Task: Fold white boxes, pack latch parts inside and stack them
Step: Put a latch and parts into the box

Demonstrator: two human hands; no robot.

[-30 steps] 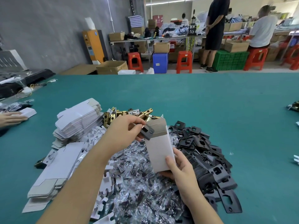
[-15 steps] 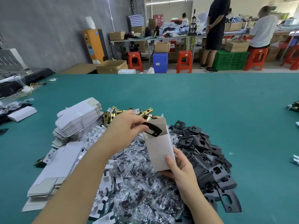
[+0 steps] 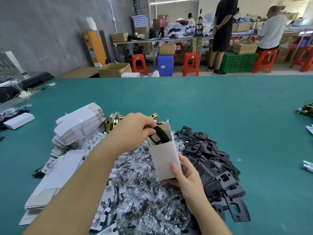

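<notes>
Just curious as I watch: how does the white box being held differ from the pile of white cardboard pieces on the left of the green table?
The held white cardboard box is folded up, upright and open-topped; the stacked white cardboard blanks lie flat, unfolded. The box is in the right hand while the left hand puts a black metal plate in; the blanks rest untouched on the table. Both are white outside, grey inside.

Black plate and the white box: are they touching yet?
Touching. The head view shows the black plate, pinched by the left hand, resting on the open rim of the white box in the right hand.
</notes>
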